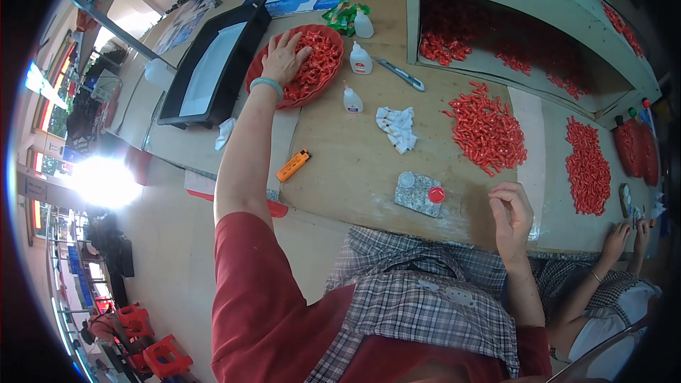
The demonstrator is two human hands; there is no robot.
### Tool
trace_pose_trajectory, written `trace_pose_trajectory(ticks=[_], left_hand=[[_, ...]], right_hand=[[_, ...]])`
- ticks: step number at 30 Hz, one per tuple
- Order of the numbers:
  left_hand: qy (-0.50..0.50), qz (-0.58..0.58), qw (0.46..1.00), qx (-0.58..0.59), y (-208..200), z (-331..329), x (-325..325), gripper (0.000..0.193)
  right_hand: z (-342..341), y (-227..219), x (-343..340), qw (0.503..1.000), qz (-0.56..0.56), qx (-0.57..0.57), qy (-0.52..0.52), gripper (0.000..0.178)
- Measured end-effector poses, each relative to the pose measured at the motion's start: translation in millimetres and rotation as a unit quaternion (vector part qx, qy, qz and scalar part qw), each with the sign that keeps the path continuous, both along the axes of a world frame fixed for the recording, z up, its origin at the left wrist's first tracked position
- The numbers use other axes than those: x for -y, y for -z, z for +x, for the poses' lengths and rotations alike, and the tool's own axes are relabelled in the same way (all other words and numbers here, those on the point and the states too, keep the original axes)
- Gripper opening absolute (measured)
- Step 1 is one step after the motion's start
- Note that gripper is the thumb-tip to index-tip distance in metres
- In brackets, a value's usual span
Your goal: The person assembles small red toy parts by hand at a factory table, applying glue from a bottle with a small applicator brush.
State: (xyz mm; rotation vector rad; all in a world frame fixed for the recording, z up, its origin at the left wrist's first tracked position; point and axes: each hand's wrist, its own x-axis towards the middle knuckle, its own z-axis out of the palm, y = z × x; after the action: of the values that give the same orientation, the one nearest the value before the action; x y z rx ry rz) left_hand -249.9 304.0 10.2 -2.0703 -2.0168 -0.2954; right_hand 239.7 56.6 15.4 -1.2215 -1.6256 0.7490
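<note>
My left hand reaches to the far left and lies, fingers spread, on small glossy red pieces that fill a red bowl. Near the table's front edge, my right hand is raised with its fingers curled in toward the thumb. Whatever those fingers may hold is hidden. Just beyond it spreads a loose pile of the same red pieces. To its left sits a speckled grey block bearing a clear cap and a red cap.
Beyond the block lie a crumpled white cloth, a utility knife and small white squeeze bottles. An orange lighter rests near the front edge. A black tray stands left. At right, a co-worker's hands are beside another red pile.
</note>
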Motion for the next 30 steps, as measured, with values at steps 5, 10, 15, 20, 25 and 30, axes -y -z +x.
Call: trace_pose_trajectory(ticks=[5, 10, 15, 20, 25, 30], left_hand=[[0.024, -0.081, 0.995, 0.052, 15, -20, -24, 0.073], [0.11, -0.086, 0.984, 0.113, 17, -27, 15, 0.049], [0.106, -0.115, 0.985, 0.069, -36, -14, 70, 0.043], [0.118, 0.058, 0.988, -0.08, -97, 44, 81, 0.038], [0.295, 0.083, 0.95, 0.064, -134, 202, 95, 0.031], [0.375, -0.029, 0.926, 0.027, -89, 273, 43, 0.026]], right_hand=[[2, -5, 4, 0.999, -0.005, 0.03, 0.015, 0.005], [18, -2, -6, 0.999, 0.003, 0.043, 0.016, 0.006], [29, -8, -20, 0.998, 0.056, 0.034, -0.011, 0.006], [43, -21, -45, 0.996, 0.068, 0.057, -0.013, 0.007], [67, -23, -109, 0.993, 0.046, 0.104, 0.037, 0.008], [89, -4, -196, 0.972, 0.077, 0.195, 0.101, 0.013]])
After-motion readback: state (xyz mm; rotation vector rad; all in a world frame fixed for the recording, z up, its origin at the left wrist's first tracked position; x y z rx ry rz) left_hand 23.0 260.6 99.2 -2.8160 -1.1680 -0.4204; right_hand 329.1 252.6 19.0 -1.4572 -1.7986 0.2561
